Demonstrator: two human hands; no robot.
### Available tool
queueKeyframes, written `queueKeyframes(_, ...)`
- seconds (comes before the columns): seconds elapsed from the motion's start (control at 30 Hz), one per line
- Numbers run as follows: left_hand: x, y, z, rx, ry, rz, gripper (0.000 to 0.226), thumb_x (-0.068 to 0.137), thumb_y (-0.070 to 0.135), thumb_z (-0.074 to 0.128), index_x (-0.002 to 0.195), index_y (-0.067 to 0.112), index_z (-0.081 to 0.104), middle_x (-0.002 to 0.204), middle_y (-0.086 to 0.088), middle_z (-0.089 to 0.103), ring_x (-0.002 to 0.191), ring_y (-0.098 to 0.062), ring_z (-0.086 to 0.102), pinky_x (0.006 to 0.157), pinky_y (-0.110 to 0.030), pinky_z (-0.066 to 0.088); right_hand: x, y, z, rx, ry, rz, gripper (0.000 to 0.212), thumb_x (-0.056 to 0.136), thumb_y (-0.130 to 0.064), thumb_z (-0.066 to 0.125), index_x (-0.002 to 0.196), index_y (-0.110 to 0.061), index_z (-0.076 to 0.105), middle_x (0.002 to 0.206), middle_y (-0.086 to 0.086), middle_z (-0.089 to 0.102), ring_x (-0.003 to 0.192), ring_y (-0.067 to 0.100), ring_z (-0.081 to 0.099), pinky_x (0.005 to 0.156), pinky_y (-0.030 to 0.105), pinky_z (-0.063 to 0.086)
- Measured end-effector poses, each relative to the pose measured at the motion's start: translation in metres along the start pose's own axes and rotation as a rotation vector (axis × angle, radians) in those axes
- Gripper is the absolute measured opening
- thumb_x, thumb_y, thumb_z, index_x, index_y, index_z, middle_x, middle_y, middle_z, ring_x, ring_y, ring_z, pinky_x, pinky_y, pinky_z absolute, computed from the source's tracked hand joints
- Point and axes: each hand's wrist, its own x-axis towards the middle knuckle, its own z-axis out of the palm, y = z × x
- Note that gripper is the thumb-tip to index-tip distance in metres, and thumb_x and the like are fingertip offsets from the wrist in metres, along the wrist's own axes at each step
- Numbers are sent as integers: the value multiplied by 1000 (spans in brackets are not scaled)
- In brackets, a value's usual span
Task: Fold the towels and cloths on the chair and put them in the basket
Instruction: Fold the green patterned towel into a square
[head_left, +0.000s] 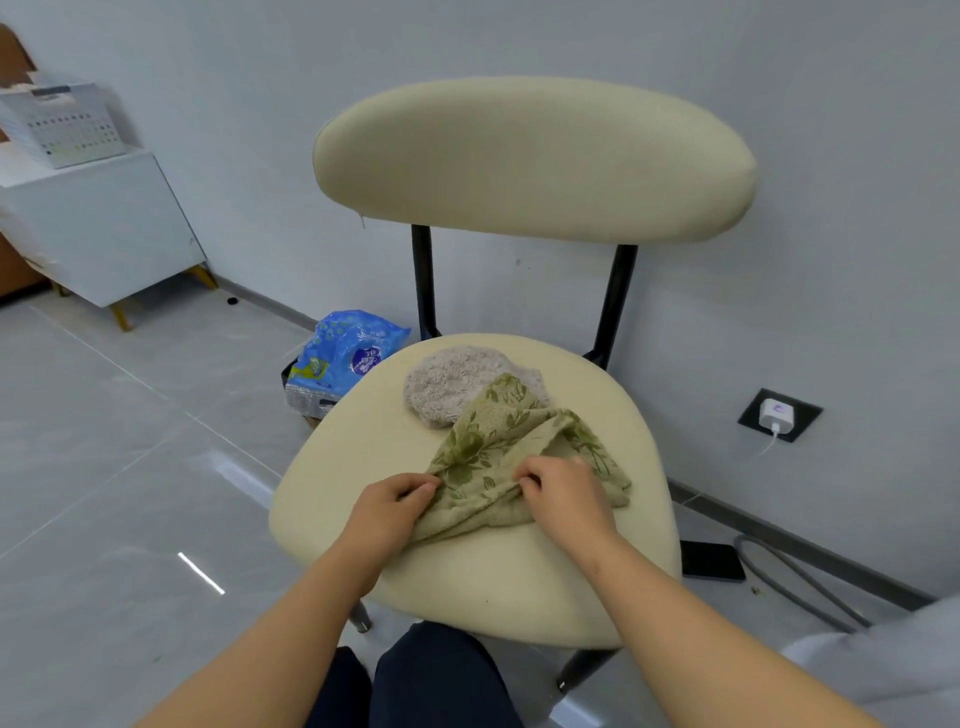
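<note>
A green floral cloth (498, 441) lies crumpled on the cream chair seat (363, 447). My left hand (387, 512) pinches its near-left edge. Close to the right of it, my right hand (563, 493) grips a fold in the cloth's middle. Behind the green cloth lies a fluffy pinkish-grey cloth (452, 382), partly covered by it. A white slotted basket (62, 127) stands on a white cabinet at the far left.
The chair's backrest (535, 161) rises against the grey wall. A blue plastic bag (345, 353) sits on the floor left of the seat. A dark phone (711, 561), a grey cable and a plugged charger (776, 415) are at the right. My knees are below the seat.
</note>
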Motion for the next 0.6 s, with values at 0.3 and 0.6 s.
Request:
queueKeyframes(0.3,-3,-6,8,248,2,83,15,91,12,57,96,26,60,106,6,57,104,-13,51,83,-18,32,-21,-1,1,104,-164,50,39,93,-24,47,131,-21,52,124,6,60,124,22,42,96,27,37)
queueKeyframes(0.6,-16,-5,5,24,76,-5,20,93,14,54,86,26,69,101,8,64,94,-10,56,72,-14,41,-59,21,-23,475,323,321,41,89,-31,57,63,1,55,60,16,55,57,18,43,53,30,30)
